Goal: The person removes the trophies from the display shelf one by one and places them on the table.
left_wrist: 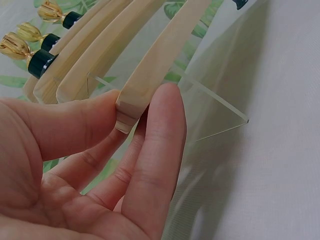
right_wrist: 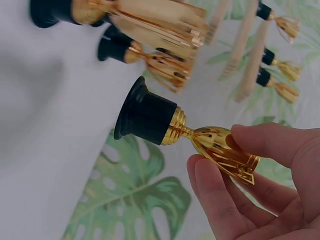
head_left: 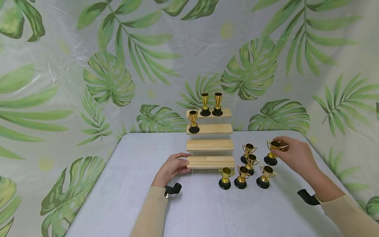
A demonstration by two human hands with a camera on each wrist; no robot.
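Note:
At the left end of the lowest wooden step of a tiered display stand (head_left: pixel 211 161), my left hand (head_left: pixel 174 168) pinches the board, thumb on one face and fingers behind it (left_wrist: pixel 132 97). On the right, my right hand (head_left: pixel 297 154) holds a small gold trophy cup (head_left: pixel 270 153) by its bowl. The right wrist view shows thumb and fingers around that bowl, with the black base (right_wrist: pixel 145 115) free of the hand. Two trophies (head_left: pixel 217 102) stand on the top step, and one trophy (head_left: pixel 193 121) is at the left of the step below.
Several more gold trophies (head_left: pixel 242 176) stand upright on the white-covered table (head_left: pixel 118 197), between the stand and my right hand. Clear supports (left_wrist: pixel 215 95) hold up the stand's boards. A leaf-patterned cloth (head_left: pixel 192 49) hangs behind the table.

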